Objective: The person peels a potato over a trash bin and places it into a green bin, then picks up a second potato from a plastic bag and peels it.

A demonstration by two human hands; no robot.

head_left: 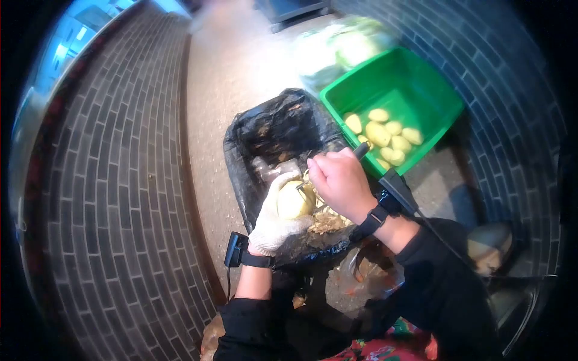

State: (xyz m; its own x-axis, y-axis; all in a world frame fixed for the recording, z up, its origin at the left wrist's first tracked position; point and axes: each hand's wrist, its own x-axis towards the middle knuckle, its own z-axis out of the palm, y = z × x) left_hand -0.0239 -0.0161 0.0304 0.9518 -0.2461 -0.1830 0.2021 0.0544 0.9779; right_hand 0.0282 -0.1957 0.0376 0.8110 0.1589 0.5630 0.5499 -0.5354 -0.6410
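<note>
Black is the bin (pixel 241 174) below my hands; the green tub (pixel 430 99) with potatoes (pixel 378 133) stands beside it. My gloved left hand (pixel 268 221) is closed widely around one pale potato (pixel 294 202), over the bin. My right hand (pixel 342 180) grips tightly the peeler (pixel 362 150).

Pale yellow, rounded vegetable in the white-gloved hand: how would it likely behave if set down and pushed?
The vegetable would probably roll, given its rounded sides. Its smooth, peeled-looking surface may be slippery. It seems firm, with no visible dent in the left hand's grip.
</note>
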